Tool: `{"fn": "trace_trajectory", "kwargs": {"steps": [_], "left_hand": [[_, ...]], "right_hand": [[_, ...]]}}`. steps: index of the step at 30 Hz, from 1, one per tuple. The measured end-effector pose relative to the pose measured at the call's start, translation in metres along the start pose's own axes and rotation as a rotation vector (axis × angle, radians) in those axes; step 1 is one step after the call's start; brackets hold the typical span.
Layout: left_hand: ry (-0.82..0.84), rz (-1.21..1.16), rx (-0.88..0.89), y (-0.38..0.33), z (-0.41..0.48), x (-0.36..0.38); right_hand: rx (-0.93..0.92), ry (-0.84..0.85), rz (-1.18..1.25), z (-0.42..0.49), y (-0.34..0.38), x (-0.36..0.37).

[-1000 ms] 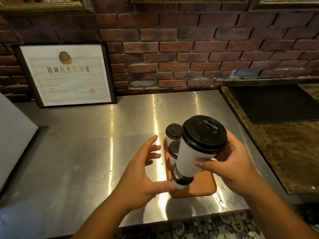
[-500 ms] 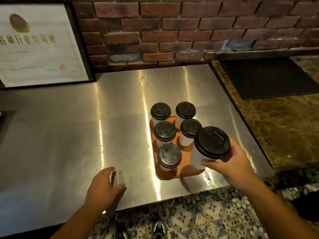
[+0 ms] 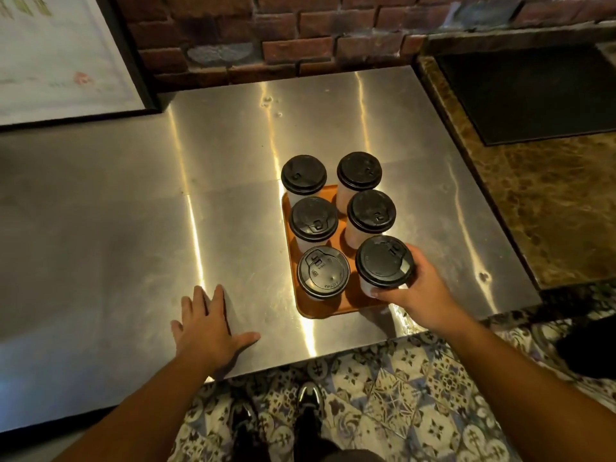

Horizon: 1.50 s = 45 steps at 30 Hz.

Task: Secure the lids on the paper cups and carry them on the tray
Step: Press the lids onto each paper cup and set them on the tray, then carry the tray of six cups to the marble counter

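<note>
Right hand [image 3: 423, 295], fingers [image 3: 412, 253] curled round lidded cup [image 3: 384, 261] at tray's [image 3: 320, 311] 5 o'clock corner; five other lidded cups [image 3: 313, 220] upright on tray; left hand [image 3: 206, 331] flat on steel surface [image 3: 133, 245], fingers spread, 8 o'clock of tray.

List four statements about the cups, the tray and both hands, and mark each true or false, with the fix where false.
1. All six paper cups wear black lids. True.
2. The left hand holds a spare lid. False: it lies flat on the steel counter, fingers spread, and holds nothing.
3. The right hand grips the near right cup. True.
4. The tray under the cups is blue. False: it is orange.
</note>
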<state>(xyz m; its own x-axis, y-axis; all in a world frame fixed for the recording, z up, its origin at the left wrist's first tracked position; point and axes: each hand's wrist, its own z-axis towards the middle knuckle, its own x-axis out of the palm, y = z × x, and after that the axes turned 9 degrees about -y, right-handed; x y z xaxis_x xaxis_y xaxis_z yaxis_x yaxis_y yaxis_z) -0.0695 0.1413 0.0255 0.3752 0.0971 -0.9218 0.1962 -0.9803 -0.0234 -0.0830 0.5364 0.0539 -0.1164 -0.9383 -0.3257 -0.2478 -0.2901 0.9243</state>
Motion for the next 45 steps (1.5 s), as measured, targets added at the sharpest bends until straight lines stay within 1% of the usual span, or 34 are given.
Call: {"fn": "trace_trajectory", "kwargs": {"steps": [4,17,25,26,28,30,31,34,37,42,45], "left_hand": [[-0.008,0.022,-0.001,0.001,0.003,0.005],[0.044,0.054,-0.021,-0.002,0.006,0.006],[0.105,0.045,-0.055,-0.012,0.01,-0.008],[0.095,0.01,-0.063,-0.015,0.013,-0.012],[0.036,-0.086,-0.055,-0.021,0.023,-0.016],[-0.052,-0.181,-0.011,-0.031,0.035,-0.019],[-0.088,-0.233,0.023,-0.037,0.043,-0.021],[-0.088,-0.418,0.071,-0.065,0.07,-0.033],[-0.081,-0.517,0.07,-0.096,0.101,-0.052],[0.012,-0.664,0.001,-0.136,0.136,-0.066],[0.035,-0.687,-0.002,-0.147,0.148,-0.068]], "right_hand": [[0.023,0.02,-0.006,0.007,-0.01,0.002],[0.1,0.1,0.041,0.01,-0.022,-0.003],[0.202,0.069,0.063,-0.006,-0.014,0.001],[0.238,0.026,0.077,-0.013,-0.013,0.005],[0.34,-0.13,0.059,-0.029,-0.015,0.017],[0.46,-0.272,0.003,-0.047,-0.017,0.031],[0.522,-0.307,0.014,-0.055,-0.018,0.039],[0.729,-0.345,0.233,-0.073,-0.015,0.06],[0.896,-0.35,0.423,-0.076,-0.009,0.076],[1.008,-0.345,0.547,-0.061,0.002,0.094],[1.046,-0.374,0.612,-0.052,0.006,0.101]]}}
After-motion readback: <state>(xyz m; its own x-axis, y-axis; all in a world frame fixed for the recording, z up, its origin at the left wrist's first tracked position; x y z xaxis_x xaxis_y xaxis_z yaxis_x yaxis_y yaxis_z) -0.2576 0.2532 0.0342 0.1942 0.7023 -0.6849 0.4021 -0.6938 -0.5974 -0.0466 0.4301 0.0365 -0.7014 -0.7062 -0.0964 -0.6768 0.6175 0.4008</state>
